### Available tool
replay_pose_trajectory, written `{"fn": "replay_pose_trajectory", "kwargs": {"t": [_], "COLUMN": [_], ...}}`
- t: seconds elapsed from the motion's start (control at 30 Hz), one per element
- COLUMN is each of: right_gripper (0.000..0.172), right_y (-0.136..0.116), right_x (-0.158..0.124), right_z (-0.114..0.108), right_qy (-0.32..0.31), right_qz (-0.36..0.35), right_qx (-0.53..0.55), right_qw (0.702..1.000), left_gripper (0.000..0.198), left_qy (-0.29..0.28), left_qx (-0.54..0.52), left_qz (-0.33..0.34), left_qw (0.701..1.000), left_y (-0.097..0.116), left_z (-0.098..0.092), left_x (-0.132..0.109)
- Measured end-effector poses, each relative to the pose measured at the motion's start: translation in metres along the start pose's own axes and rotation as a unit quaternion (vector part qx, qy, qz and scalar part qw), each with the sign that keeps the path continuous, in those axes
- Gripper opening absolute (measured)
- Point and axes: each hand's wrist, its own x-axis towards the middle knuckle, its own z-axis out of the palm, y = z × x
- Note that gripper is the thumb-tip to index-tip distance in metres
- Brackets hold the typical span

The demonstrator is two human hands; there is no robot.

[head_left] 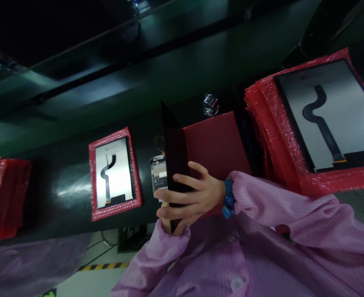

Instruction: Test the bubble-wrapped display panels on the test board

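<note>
A dark, thin LCD screen (176, 144) stands on edge, tilted, in front of me. My right hand (197, 194) lies across its right face, fingers spread and curling over its near edge. Most of my left hand (165, 212) is hidden behind the screen at its lower left, gripping it there. Just left of the screen sits a small open device with a circuit board (159, 174), partly covered by the screen and hand. Beneath and to the right lies a red bubble-wrap pad (215, 138).
At left, another LCD screen (115, 177) with a curved ribbon cable rests on red bubble wrap. More red sleeves (7, 198) are stacked at the far left. A screen (339, 111) tops the right stack of red sleeves (266, 119). A small shiny metal object (210, 104) stands behind the pad.
</note>
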Motion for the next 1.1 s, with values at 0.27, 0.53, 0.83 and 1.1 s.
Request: {"fn": "replay_pose_trajectory", "kwargs": {"t": [0.27, 0.53, 0.83, 1.1], "right_gripper": [0.053, 0.057, 0.051, 0.05], "right_y": [-0.001, 0.0, 0.0, 0.001], "right_x": [0.0, 0.002, 0.001, 0.002], "right_z": [0.001, -0.001, 0.001, -0.001], "right_qy": [-0.003, -0.004, -0.002, -0.009], "right_qz": [0.0, 0.004, 0.0, -0.004], "right_qx": [0.0, -0.004, 0.005, 0.004], "right_qw": [1.0, 1.0, 1.0, 1.0], "left_gripper": [0.048, 0.056, 0.049, 0.05], "left_qy": [-0.011, -0.02, -0.012, 0.016], "left_qx": [-0.017, -0.057, -0.023, 0.004], "left_qz": [-0.01, -0.039, -0.03, -0.022], "left_qw": [1.0, 0.997, 0.999, 1.0], "left_y": [0.004, -0.001, -0.003, 0.004], "left_z": [-0.004, -0.005, 0.001, 0.005], "left_x": [-0.001, 0.008, 0.008, -0.003]}}
